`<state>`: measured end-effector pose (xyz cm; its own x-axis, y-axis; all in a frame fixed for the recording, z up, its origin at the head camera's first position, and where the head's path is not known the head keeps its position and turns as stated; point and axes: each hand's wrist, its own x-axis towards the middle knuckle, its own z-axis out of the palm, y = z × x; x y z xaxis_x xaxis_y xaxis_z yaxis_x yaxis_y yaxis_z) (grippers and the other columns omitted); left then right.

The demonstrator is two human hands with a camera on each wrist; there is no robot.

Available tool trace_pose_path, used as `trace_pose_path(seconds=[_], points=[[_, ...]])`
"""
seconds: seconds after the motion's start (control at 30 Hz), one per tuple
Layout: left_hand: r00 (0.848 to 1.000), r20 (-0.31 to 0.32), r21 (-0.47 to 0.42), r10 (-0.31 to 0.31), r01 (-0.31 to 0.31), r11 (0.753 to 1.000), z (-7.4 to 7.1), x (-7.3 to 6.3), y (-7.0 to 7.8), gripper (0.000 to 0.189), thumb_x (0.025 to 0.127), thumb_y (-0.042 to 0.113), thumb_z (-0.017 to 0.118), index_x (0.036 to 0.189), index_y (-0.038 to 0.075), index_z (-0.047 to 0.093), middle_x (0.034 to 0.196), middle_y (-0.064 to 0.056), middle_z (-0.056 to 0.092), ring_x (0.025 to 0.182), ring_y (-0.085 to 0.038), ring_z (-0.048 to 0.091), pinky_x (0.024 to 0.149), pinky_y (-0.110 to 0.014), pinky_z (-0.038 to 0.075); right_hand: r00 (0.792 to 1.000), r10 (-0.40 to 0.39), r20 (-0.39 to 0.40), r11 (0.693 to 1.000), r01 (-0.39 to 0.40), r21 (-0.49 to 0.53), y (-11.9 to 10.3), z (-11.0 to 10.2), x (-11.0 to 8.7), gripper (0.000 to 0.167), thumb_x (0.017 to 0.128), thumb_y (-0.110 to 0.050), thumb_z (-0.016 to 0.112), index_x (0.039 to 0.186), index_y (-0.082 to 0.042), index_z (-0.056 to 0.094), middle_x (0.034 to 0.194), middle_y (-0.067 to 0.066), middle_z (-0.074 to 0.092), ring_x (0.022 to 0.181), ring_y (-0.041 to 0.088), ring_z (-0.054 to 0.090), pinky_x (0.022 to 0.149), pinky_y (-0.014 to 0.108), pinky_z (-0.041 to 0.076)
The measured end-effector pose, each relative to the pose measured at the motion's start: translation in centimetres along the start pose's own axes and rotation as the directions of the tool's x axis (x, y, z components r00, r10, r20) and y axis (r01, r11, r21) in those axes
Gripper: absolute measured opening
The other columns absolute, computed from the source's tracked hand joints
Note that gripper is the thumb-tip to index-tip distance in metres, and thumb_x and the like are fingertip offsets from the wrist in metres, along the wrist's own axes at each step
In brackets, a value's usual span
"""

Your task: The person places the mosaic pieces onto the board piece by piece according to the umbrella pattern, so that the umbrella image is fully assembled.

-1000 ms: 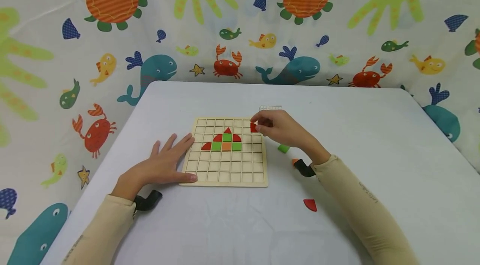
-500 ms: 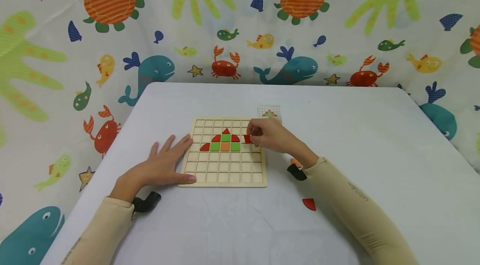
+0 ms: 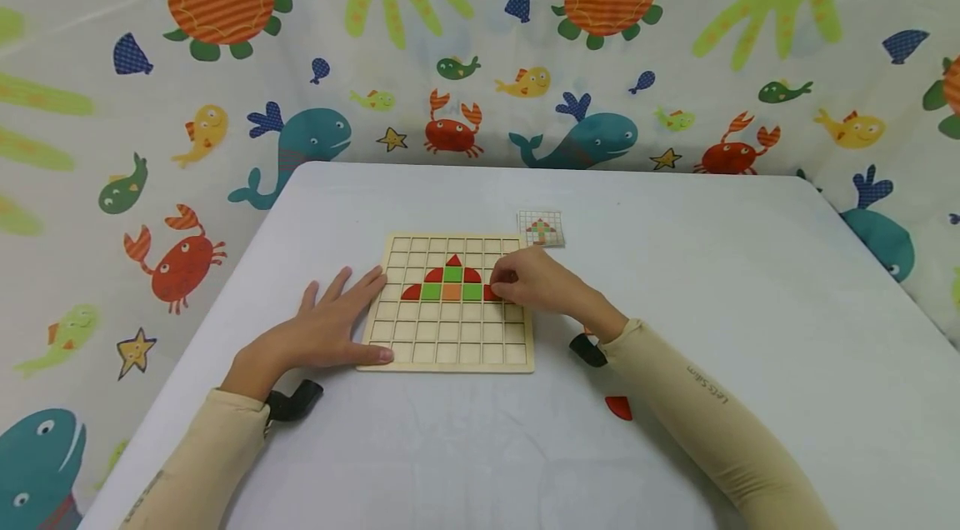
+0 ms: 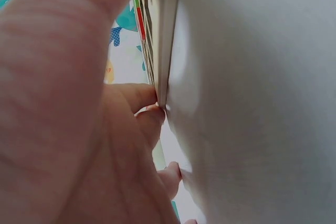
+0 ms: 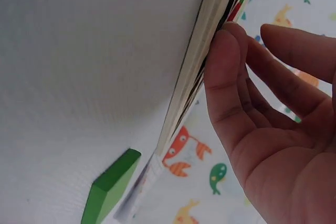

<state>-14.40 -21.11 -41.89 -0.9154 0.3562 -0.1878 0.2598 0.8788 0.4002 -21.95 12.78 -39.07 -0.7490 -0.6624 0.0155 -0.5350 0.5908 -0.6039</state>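
Observation:
My left hand point(image 3: 330, 330) lies with fingers spread along the left edge of a wooden grid board point(image 3: 442, 355); its thumb rests on the near left corner. Red, green and orange tiles form a stepped triangle on the board, topped by a red triangle tile point(image 3: 453, 261). At the right end of the bottom row, my right hand point(image 3: 536, 278) pinches a red tile point(image 3: 489, 293), which its fingertips partly cover. Beside that tile sits a green square tile point(image 3: 472, 292). In the right wrist view, thumb and finger meet at the board's edge point(image 5: 197, 61).
Behind the board's right corner lies a pattern card point(image 3: 542, 228). A red quarter-circle tile point(image 3: 618, 407) is on the white table near my right forearm. An orange piece point(image 3: 588, 330) is mostly hidden by the wrist strap. A green block point(image 5: 113, 184) shows in the right wrist view.
My right hand has moved toward me and slightly left across the board, bringing the red tile down to the bottom row's right end. The pattern card is uncovered. My left hand stays put.

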Motion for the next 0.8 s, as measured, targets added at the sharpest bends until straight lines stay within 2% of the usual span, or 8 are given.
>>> trace_pose_path(seconds=[0.33, 0.47, 0.53, 0.8], points=[[1.0, 0.001, 0.007, -0.006, 0.006, 1.0, 0.2, 0.4, -0.1, 0.123, 0.08, 0.071, 0.08, 0.17, 0.006, 0.027, 0.177, -0.017, 0.016, 0.159, -0.053, -0.001, 0.117, -0.079, -0.009, 0.992, -0.109, 0.07, 0.992, 0.113, -0.059, 0.2, -1.0, -0.3, 0.014, 0.105, -0.008, 0.068, 0.106, -0.003, 0.081, 0.091, -0.001, 0.074, 0.077, 0.013, 0.059, 0.071, 0.029, 0.051], [1.0, 0.002, 0.002, -0.006, 0.006, 1.0, 0.2, 0.4, -0.1, 0.123, 0.08, 0.071, 0.08, 0.17, 0.005, 0.026, 0.177, -0.018, 0.016, 0.159, -0.053, -0.001, 0.117, -0.079, -0.009, 0.99, -0.094, 0.104, 0.994, 0.099, -0.05, 0.1, -1.9, -0.6, 0.017, 0.106, -0.012, 0.067, 0.112, -0.002, 0.08, 0.095, 0.0, 0.074, 0.079, 0.016, 0.06, 0.071, 0.03, 0.052], [1.0, 0.002, 0.0, -0.006, 0.006, 1.0, 0.2, 0.3, 0.0, 0.123, 0.081, 0.071, 0.08, 0.17, 0.005, 0.026, 0.177, -0.018, 0.016, 0.159, -0.053, -0.001, 0.117, -0.079, -0.009, 0.992, -0.082, 0.101, 0.995, 0.087, -0.051, 0.0, -2.8, -0.9, 0.02, 0.107, -0.014, 0.067, 0.117, -0.001, 0.079, 0.102, 0.002, 0.076, 0.084, 0.018, 0.062, 0.074, 0.031, 0.054], [1.0, -0.001, -0.004, 0.004, -0.004, 1.0, 0.2, 0.4, 0.0, 0.123, 0.081, 0.071, 0.08, 0.17, 0.005, 0.026, 0.177, -0.017, 0.017, 0.16, -0.053, 0.0, 0.117, -0.079, -0.008, 1.0, 0.006, 0.007, 0.998, -0.006, -0.056, -0.3, -6.7, -3.6, 0.03, 0.106, -0.017, 0.07, 0.132, -0.002, 0.073, 0.13, 0.011, 0.073, 0.107, 0.025, 0.069, 0.091, 0.041, 0.06]])
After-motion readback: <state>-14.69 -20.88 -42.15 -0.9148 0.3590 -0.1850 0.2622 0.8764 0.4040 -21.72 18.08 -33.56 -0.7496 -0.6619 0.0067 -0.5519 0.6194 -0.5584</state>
